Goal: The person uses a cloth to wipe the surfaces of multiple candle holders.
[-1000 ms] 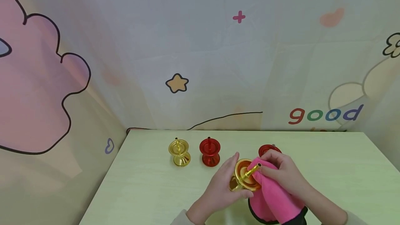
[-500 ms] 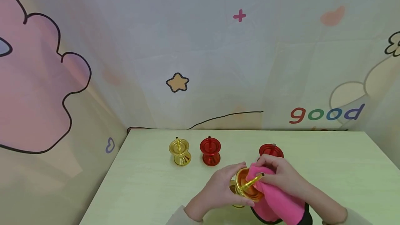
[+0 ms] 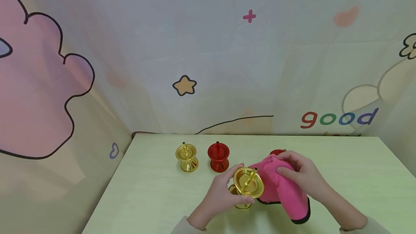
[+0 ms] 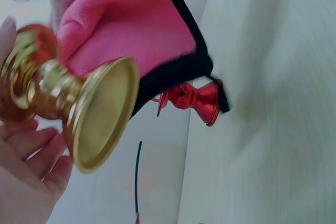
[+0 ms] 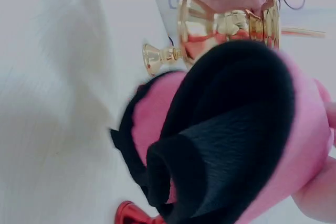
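Note:
My left hand (image 3: 221,195) grips a shiny gold candle holder (image 3: 241,181) by its stem, over the table. A thin tube stands in its round dish, which tips toward the head camera. In the left wrist view, the flared foot of the gold holder (image 4: 105,114) faces that camera. My right hand (image 3: 307,176) pinches a pink cloth (image 3: 276,180) with black edging, bunched at its top and hanging down. The cloth lies right at the dish's right side. In the right wrist view, the cloth's dark underside (image 5: 231,129) partly covers the holder.
Near the table's back edge stand another gold holder (image 3: 187,158) and a red holder (image 3: 218,157). A second red holder (image 3: 277,152) shows partly behind the right hand and cloth. A printed fabric backdrop (image 3: 208,64) rises behind the pale table (image 3: 139,187).
The cloth has come out of the gold candle holder's dish and moved up to its side. My left hand has shifted the holder slightly left, turning its dish more upward.

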Available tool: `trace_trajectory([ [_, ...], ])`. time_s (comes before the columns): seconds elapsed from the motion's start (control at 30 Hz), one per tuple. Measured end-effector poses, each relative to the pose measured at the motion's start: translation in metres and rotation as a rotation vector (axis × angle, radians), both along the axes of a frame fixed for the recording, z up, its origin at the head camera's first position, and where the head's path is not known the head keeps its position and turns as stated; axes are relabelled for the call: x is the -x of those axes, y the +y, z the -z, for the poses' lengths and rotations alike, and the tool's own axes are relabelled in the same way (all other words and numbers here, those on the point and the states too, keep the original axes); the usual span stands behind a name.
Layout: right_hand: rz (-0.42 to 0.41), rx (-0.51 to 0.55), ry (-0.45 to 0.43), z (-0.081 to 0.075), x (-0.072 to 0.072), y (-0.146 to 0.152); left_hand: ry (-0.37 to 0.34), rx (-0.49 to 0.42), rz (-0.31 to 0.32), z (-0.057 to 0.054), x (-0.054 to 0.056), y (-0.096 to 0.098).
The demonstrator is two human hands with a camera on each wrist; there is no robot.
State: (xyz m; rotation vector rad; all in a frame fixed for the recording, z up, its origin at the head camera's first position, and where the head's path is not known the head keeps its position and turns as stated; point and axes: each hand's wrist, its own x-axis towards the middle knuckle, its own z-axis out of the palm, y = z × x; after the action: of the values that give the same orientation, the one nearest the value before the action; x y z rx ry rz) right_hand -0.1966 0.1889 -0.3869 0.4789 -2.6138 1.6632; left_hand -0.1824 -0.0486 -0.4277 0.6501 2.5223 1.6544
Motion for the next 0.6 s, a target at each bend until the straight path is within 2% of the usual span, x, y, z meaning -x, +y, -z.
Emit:
trace_trajectory([
  [0.17, 0.123, 0.127, -0.055, 0.006, -0.001, 0.005, -0.032, -0.135, -0.14, 0.002, 0.003, -0.001],
  [0.27, 0.132, 0.216, -0.08, 0.009, -0.002, 0.002, -0.043, -0.216, -0.2, 0.002, 0.003, 0.003],
  [0.43, 0.064, 0.324, -0.147, 0.016, -0.009, -0.01, -0.086, -0.324, -0.278, 0.0, 0.002, 0.014],
  [0.6, -0.088, 0.402, -0.129, 0.019, -0.015, -0.019, -0.069, -0.43, -0.3, -0.001, 0.002, 0.021],
])
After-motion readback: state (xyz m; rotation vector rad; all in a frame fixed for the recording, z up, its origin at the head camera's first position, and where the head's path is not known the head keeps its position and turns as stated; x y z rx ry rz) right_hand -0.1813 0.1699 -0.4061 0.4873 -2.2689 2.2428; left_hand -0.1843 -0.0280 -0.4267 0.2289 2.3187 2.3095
